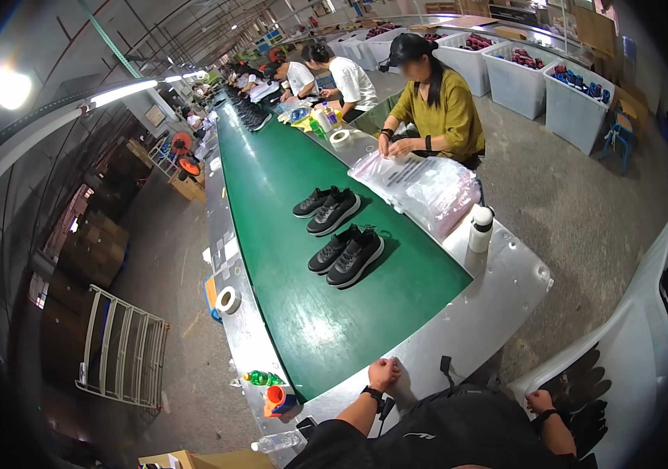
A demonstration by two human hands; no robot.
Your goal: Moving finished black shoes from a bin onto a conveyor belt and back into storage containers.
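My left hand rests closed on the metal edge at the near end of the green conveyor belt, with a dark band on the wrist; nothing shows in its fingers. My right hand hangs at my right side, its fingers curled, beside a white bin with dark shoes in it. Whether it holds anything is hard to make out. Ahead on the belt stand a nearer pair of black sneakers and a farther pair of black sneakers, both apart from my hands.
A person in an olive shirt handles clear plastic bags at the belt's right. A white bottle stands nearby. Left are a tape roll, a green bottle, an orange cup and a metal rack. Bins line the back right.
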